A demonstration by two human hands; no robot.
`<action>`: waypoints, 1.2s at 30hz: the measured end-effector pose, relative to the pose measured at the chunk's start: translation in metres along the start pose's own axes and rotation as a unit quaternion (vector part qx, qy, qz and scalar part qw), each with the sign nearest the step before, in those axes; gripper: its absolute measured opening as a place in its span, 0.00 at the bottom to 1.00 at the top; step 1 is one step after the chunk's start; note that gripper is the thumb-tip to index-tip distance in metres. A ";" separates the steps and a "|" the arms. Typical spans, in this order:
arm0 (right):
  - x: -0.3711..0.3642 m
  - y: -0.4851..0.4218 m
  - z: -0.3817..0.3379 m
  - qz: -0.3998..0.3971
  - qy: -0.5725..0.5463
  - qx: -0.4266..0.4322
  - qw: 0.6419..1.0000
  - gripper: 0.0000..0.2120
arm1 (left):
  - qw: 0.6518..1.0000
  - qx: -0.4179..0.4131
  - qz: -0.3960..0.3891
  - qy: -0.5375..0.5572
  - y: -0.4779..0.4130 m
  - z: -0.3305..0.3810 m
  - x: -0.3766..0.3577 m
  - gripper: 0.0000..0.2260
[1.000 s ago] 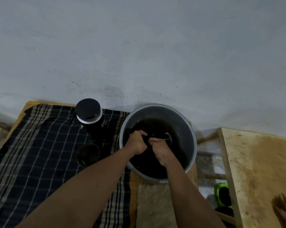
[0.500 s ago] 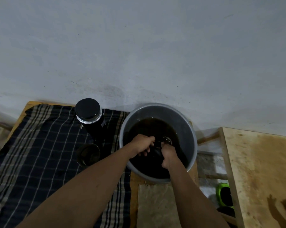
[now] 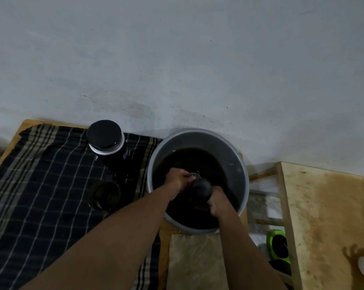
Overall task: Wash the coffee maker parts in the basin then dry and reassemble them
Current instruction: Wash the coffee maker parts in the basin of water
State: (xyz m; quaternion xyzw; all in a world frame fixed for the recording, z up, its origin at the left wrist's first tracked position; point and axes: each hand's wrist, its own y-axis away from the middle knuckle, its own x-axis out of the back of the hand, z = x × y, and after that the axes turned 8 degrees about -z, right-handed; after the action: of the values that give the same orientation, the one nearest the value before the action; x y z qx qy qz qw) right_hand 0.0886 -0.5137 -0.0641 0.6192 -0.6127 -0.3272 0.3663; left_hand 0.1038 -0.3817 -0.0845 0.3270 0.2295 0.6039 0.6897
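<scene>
Black part (image 3: pixel 200 189) indistinct in dark water (image 3: pixel 208 162)

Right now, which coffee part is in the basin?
The rounded dark part held by the left hand and right hand; the tall canister and small round piece sit on the checked cloth.

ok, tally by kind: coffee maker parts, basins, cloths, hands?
Coffee maker parts: 3 (black cylinder, round part on the cloth, dark part gripped by both hands)
Basins: 1 (grey basin)
Cloths: 1 (plaid cloth)
Hands: 2 (left hand, right hand)
Total: 7
</scene>
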 end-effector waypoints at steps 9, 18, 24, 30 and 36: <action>-0.027 -0.016 0.009 0.190 0.148 0.119 0.963 0.10 | 0.990 0.054 0.012 0.133 0.007 -0.006 -0.023 0.05; -0.039 -0.024 0.010 0.191 0.153 0.126 0.961 0.08 | 0.990 0.081 0.043 0.108 0.002 -0.012 -0.020 0.12; -0.036 -0.020 0.012 0.110 0.175 0.154 0.966 0.09 | 0.987 0.084 0.099 0.091 -0.008 -0.015 -0.017 0.14; -0.033 -0.014 0.008 0.142 0.208 0.246 0.936 0.22 | 0.994 -0.022 0.085 -0.065 0.011 -0.010 -0.013 0.20; 0.000 -0.018 -0.007 0.095 0.295 0.240 0.920 0.11 | 0.969 -0.135 0.018 -0.204 0.008 -0.002 0.009 0.06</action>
State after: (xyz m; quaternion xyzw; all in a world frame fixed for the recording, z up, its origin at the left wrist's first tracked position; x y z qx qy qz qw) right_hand 0.1045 -0.5138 -0.0759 0.6962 -0.5926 0.0638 0.4000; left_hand 0.0989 -0.3717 -0.0792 0.3510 -0.0058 0.5625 0.7486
